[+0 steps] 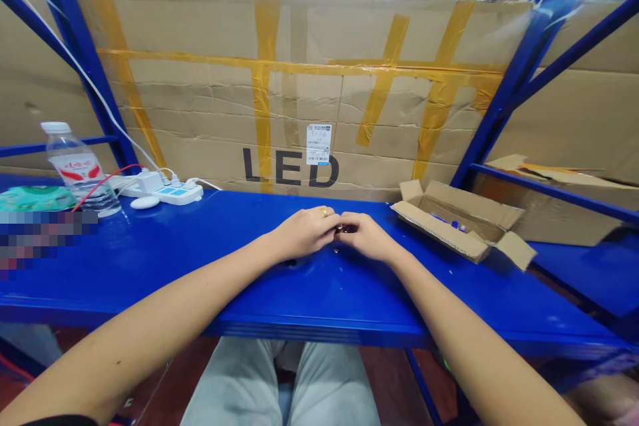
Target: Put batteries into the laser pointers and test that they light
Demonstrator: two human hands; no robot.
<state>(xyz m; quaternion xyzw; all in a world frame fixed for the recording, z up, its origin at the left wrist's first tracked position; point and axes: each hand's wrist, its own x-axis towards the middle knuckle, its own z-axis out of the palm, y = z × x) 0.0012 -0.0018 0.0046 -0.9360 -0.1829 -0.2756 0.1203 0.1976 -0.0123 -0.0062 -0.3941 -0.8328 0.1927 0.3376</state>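
Observation:
Above the middle of the blue tabletop (239,279), my two hands meet, fingertips close together. My left hand (309,231), with a gold ring (325,212) on one finger, is closed in a pinch. Its fingers meet those of my right hand (365,233), which is closed too. Between the fingertips a small dark shiny piece (345,229) partly shows; most of it is hidden and its kind cannot be made out. A tiny round metallic bit (336,251) lies on the table just below the hands. Small dark bits (289,263) lie beneath my left wrist.
An open cardboard box (444,229) with small blue pieces inside stands at the right. Left are a water bottle (80,170), a power strip (174,192) with plugs and cables, and a green packet (37,198). A taped cardboard panel (210,113) and blue posts (90,60) rise behind.

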